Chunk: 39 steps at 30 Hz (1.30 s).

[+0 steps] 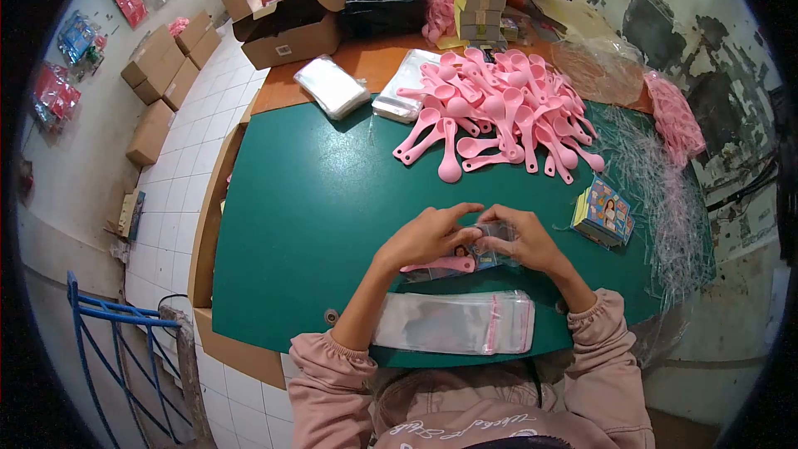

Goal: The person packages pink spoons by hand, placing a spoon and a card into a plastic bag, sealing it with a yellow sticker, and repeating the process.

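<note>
The small clear plastic bag [492, 235] is sitting at the near middle of the table, just above the surface, pinched between both hands. A pink plastic spoon [440, 265] is poking out of it to the left, and a small printed card seems to be lying inside with it. The left hand [428, 237] is closing thumb and fingers on the bag's top edge. The right hand [525, 239] is pinching the bag's right side, its fingers curled tight.

Just near of the hands, a flat stack of clear bags with pink sealing strips [453, 322] is lying on the green table mat [307, 199]. To the right, a short stack of colourful printed cards [604, 212] is waiting, and beyond it a tangle of thin clear plastic strips [657, 175] is spreading along the right edge.

Judging by this, the bagging is looking far from finished. 1 spoon is going into its bag, while a large heap of loose pink spoons [507, 108] is lying at the far side. I cannot make out any finished packets with certainty.

Farther off, 2 piles of clear bags [332, 86] are resting on the bare wood, and an open brown cardboard box [287, 29] is standing at the far left. A tower of banded card bundles [480, 7] is rising behind the heap.

The cards are showing a pictured figure but no legible words. Cursive lettering on the pink garment at the near edge is too distorted to read.
</note>
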Motion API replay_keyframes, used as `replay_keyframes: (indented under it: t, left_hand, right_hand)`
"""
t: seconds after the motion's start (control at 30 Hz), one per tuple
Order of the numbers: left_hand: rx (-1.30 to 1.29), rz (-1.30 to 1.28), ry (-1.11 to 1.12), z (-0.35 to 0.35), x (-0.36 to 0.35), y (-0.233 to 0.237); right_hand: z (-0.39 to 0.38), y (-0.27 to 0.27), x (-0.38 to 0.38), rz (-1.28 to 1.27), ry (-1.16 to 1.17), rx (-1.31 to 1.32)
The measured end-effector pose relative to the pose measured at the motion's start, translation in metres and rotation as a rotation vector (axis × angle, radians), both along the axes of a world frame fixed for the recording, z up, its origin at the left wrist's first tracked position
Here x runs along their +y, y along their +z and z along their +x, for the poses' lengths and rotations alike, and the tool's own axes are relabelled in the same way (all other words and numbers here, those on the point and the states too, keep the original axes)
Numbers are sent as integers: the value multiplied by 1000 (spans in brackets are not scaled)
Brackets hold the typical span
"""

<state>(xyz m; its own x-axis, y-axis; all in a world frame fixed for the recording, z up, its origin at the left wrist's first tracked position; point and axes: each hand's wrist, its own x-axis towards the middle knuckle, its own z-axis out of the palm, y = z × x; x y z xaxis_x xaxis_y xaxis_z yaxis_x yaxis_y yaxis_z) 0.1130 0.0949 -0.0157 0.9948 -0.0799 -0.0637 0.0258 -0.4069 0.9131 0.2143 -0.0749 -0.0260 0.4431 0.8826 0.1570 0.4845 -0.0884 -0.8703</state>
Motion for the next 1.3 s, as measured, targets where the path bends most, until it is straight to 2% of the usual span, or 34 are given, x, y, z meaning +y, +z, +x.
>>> replay_keyframes:
  t: [0.03,0.1,0.13,0.2,0.23,0.27,0.3,0.37,0.47,0.53,0.57,0.6,0.63,0.67,0.7,0.73,0.77,0.8,0.83,0.9,0.97,1.03,1.07,1.13,1.17,1.23,1.27,1.3]
  left_hand:
    - [-5,86,38,0,-1,0]
    - [32,130,34,-1,2,3]
    - [68,172,34,-2,5,5]
    - [122,184,-10,-6,19,15]
    - [176,193,-54,-11,28,18]
    - [57,146,-114,-14,39,8]
    - [55,148,-112,-18,44,7]
    - [85,-199,-94,-23,50,8]
    - [131,-212,-27,-26,51,20]
    - [130,-211,6,-30,47,16]
    - [38,-86,114,-30,42,8]
    - [-56,41,225,-30,36,5]
    - [-67,44,235,-30,28,4]
    - [-7,-164,249,-31,17,2]
    - [55,-373,257,-33,7,-1]
    - [55,-373,255,-38,-4,-2]
    - [100,-592,221,-45,-16,-2]
    - [149,-813,189,-49,-23,-2]
    - [162,-817,189,-49,-23,-3]
    - [298,-885,184,-45,-15,-3]
    - [274,-857,189,-44,-11,-11]
    - [298,-623,183,-45,-4,-6]
    - [297,-622,179,-44,-1,-2]
    - [168,211,517,-42,2,5]
    - [171,210,515,-39,5,-3]
    - [-486,680,710,-32,12,-28]
    - [-480,683,714,-29,15,-35]
    - [-433,556,607,-24,16,-36]
  right_hand:
    - [2,3,-1,2,-3,0]
    - [5,13,-4,-360,32,213]
    - [7,8,-5,-358,31,213]
    - [12,-7,-8,-50,-13,354]
    - [14,-6,-10,-49,-11,354]
    - [17,-5,-12,-7,-61,458]
    - [20,-2,-12,38,-110,561]
    - [19,10,-13,47,-101,640]
    - [14,25,-12,9,-83,737]
    - [17,20,-16,-11,-58,595]
    - [20,19,-17,-13,-49,586]
    - [22,19,-18,7,-160,379]
    - [25,16,-18,31,-269,175]
    - [26,8,-18,91,-367,7]
    - [22,12,-15,93,-363,4]
    - [12,20,-10,137,-319,-58]
    - [3,28,-7,180,-279,-117]
    - [-5,37,-7,117,-97,-88]
    - [-11,35,-6,110,-101,-78]
    - [-19,32,-3,147,70,-254]
    - [-22,24,-3,124,78,-303]
    - [-29,17,-2,20,0,-310]
    - [-31,14,0,21,-4,-312]
    - [-37,7,5,15,-89,-295]
    - [-38,7,7,14,-90,-293]
    - [-38,6,13,48,-144,-470]
    - [-38,4,16,49,-138,-466]
    - [-35,2,18,57,-172,-510]
